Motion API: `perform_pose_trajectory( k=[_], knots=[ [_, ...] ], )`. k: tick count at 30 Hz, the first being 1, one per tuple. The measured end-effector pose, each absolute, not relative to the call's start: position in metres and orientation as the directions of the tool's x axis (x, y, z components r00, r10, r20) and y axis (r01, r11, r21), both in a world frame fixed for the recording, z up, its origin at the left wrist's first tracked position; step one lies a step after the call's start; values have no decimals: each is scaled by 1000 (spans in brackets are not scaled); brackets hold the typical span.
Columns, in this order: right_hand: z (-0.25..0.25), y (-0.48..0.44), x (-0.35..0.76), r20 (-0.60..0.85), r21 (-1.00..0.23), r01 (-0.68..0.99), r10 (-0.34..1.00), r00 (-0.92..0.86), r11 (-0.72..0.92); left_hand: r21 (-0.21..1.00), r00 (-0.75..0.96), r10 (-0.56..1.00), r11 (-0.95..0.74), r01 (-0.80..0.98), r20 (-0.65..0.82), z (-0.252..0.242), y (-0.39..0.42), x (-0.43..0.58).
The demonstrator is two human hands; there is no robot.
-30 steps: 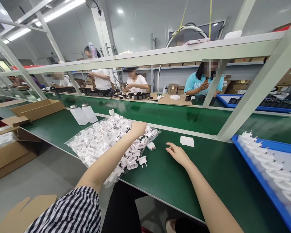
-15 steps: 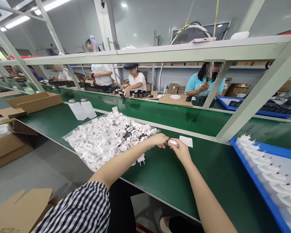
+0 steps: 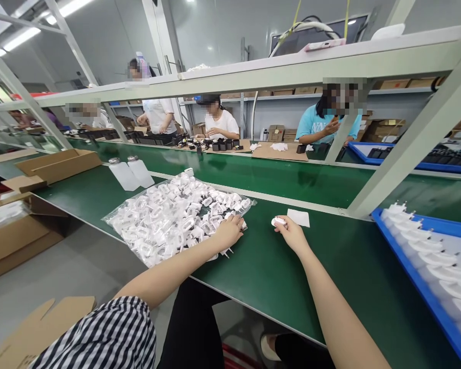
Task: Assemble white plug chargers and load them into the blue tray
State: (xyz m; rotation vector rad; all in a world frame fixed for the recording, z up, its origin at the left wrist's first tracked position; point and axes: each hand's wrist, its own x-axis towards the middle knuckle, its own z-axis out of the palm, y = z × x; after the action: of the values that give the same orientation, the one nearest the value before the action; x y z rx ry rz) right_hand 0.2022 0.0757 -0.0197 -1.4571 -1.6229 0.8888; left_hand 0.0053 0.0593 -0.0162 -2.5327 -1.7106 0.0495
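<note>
My right hand [image 3: 291,231] pinches a small white plug piece [image 3: 278,222] above the green bench [image 3: 253,287], beside a white paper square [image 3: 298,218]. My left hand [image 3: 230,231] lies at the right edge of a heap of white plug adapters [image 3: 165,220] on a clear plastic bag. Its fingers are bent over the pieces there; what they hold, if anything, is hidden. One adapter with two pins [image 3: 226,252] pokes out just below that hand.
A blue tray [image 3: 415,287] with rows of white adapters stands at the right. Two white bottles [image 3: 132,173] and cardboard boxes [image 3: 65,165] are at the left. A slanted frame post [image 3: 403,128] rises behind the bench. Several people sit or stand across it.
My left hand has moved left, away from my right hand, onto the edge of the heap. My right hand still holds the white piece. The view has shifted slightly.
</note>
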Motion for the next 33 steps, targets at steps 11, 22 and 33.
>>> perform_pose_trajectory(
  k=[11, 22, 33],
  knots=[
    [-20, 75, 204, 78, -874, 477, 996, -44, 89, 158, 275, 957, -287, 945, 89, -7, 66, -6],
    [-27, 87, 209, 28, -962, 272, 1000, -9, 29, 60, 368, 928, -371, 927, 48, -4, 71, 1],
    [-29, 90, 215, -191, -961, -204, 982, -2, -187, 178, -237, 957, 207, 962, 170, 54, 199, -60]
  ],
)
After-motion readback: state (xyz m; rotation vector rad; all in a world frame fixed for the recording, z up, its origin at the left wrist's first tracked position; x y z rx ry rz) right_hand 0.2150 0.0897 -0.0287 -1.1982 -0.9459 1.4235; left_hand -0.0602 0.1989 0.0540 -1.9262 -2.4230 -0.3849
